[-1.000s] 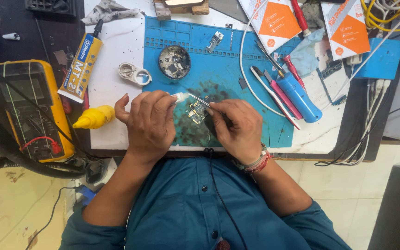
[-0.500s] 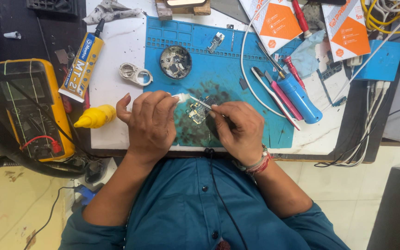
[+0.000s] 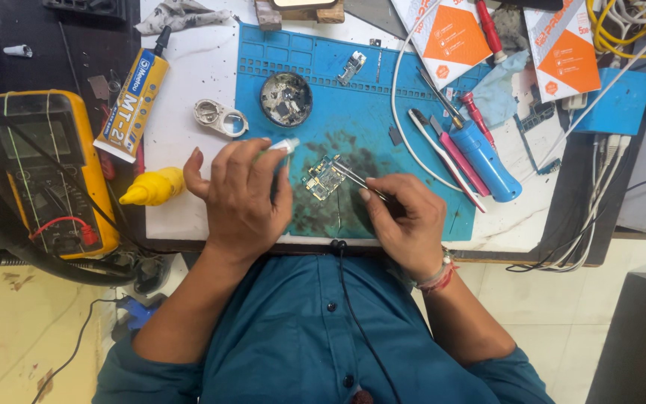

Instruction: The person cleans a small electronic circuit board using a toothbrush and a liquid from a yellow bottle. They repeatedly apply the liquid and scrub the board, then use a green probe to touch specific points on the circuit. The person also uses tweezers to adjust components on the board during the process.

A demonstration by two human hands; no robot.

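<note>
1. The left hand (image 3: pixel 244 196) curls in a closed grip around a small white tube (image 3: pixel 284 145), its tip poking out at the hand's 1 o'clock.
2. The right hand (image 3: pixel 407 218) pinches metal tweezers (image 3: pixel 354 177) tight; their tips touch the small circuit board (image 3: pixel 324 178).
3. That board lies on the blue work mat (image 3: pixel 353 97), between both hands.
4. At the board's 11 o'clock sits a round dish of parts (image 3: pixel 285 99).
5. At its 3 o'clock, near the tabletop's right side, lies a blue screwdriver (image 3: pixel 487 161).

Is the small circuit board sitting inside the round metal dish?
No: the small circuit board lies on the blue silicone work mat, below the round metal dish, gripped by metal tweezers.
</note>
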